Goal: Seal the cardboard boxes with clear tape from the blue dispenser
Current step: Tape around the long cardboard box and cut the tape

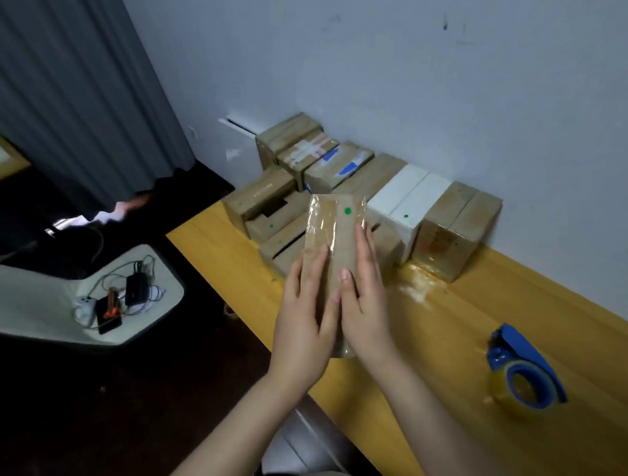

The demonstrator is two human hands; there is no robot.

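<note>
A long brown cardboard box (336,229) with a green dot and shiny clear tape along it is held up over the table edge. My left hand (304,312) presses flat on its left side and my right hand (363,301) lies flat on its right side, so the box is clasped between them. The blue tape dispenser (526,368) with its clear roll lies on the wooden table (442,340) to the right, apart from both hands.
Several brown and white boxes (410,201) are stacked along the wall behind the held box. A white chair (67,292) with cables and small devices stands to the left over a dark floor. A grey curtain (73,106) hangs at the back left.
</note>
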